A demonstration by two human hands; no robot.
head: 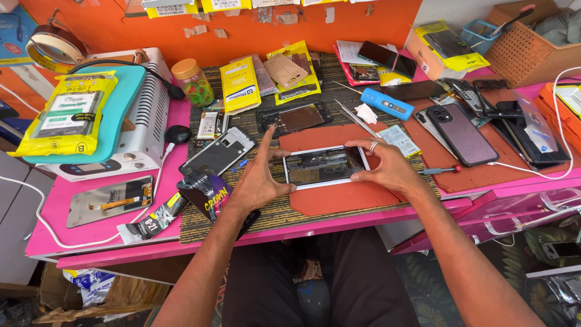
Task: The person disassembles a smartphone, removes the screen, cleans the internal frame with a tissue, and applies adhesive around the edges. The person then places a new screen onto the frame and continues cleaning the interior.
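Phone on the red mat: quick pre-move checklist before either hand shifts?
1. Phone flat on red mat: ok.
2. Left hand braces phone's left edge: ok.
3. Right hand braces right edge: ok.
4. Screen seated flush all round: cannot tell, glare and fingers hide the edges.
5. Screwdriver clear of right hand: ok, it lies apart, to the right.
6. Tweezers off the phone: ok, they lie behind it.
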